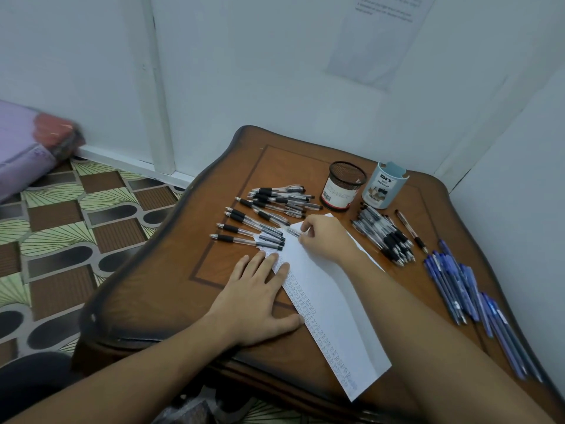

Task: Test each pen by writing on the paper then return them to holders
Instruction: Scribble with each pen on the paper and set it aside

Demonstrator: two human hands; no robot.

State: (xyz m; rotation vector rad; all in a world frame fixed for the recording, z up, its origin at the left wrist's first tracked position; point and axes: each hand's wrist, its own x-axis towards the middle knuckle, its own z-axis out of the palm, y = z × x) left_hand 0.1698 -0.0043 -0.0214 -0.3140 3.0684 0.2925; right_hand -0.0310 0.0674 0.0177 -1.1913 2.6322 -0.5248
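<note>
Head view: pens (pixel 276 199) around paper (pixel 331 304)

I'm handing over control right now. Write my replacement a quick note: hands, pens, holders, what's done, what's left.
Left hand: flat, pressing the paper at its left edge.
Right hand: pinches a black pen at the paper's far end.
Loose on the table: left black pile, right black pile, blue pens at the right.
Mesh cup and blue organizer stand at the back; no pens show in them.
Done: a column of test marks down the paper's left side.
Left: remaining tests (which pile is tested is unclear), then all pens into holders.
</note>
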